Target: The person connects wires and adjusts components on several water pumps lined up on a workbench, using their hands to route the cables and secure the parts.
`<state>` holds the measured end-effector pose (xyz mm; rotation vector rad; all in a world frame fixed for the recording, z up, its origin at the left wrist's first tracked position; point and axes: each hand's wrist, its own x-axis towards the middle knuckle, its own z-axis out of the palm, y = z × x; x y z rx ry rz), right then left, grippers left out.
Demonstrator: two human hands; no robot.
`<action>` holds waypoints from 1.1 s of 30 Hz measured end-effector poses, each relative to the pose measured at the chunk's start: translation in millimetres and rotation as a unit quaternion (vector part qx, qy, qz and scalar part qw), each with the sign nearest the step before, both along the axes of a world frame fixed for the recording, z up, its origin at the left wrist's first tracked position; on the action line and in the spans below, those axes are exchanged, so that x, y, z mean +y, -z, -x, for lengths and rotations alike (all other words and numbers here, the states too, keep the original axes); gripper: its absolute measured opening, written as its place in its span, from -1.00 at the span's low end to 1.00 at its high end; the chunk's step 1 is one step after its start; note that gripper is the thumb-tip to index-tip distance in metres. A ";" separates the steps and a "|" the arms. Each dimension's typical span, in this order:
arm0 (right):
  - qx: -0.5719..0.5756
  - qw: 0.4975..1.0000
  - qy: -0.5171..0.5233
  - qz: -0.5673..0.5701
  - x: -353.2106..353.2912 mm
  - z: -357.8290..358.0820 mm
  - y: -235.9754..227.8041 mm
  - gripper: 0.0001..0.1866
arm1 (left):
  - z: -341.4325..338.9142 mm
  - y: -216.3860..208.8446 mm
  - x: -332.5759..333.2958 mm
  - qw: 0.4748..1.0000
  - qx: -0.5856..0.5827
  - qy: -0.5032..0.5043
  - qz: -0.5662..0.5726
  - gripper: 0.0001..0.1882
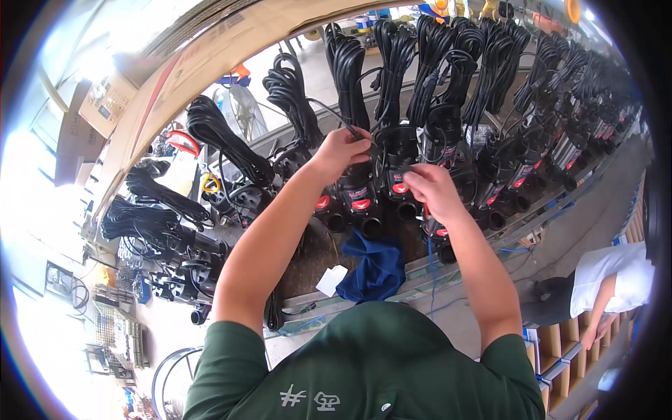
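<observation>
Black submersible pumps with silver-and-red labels stand in a row in front of me, each with a coiled black cable. My left hand (343,152) is bent over the top of one pump (360,189), its fingers closed at a thin black cable (327,110). My right hand (432,190) is closed in a pinch against the labelled side of the neighbouring pump (397,150). What its fingertips hold, if anything, is too small to make out. A dark blue cloth (372,267) and a white paper piece (331,281) lie on the bench just below the pumps.
Several more pumps (521,164) continue to the right, and others lie at the left (182,241). Cardboard (203,70) arches over the far left side. At the lower right a person in a white shirt (612,280) stands beside divided boxes (560,357). A blue cord (431,269) hangs over the bench edge.
</observation>
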<state>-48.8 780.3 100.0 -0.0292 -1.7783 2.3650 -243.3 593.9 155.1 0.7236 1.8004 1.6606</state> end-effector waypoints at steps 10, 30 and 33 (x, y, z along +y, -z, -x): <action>0.040 0.997 -0.069 -0.001 -21.4 52.8 -10.3 -0.77 | -38.5 -34.2 -22.2 0.998 -0.044 -0.017 -0.047 -0.75; 0.062 0.951 -0.007 -0.303 -24.9 57.4 -26.0 -0.70 | -34.9 3.7 -29.1 0.998 -0.024 -0.011 -0.051 -0.84; 0.054 0.872 0.011 -0.487 -8.2 45.2 -37.6 -0.76 | -57.4 29.9 -36.9 0.993 0.028 -0.056 -0.097 -0.83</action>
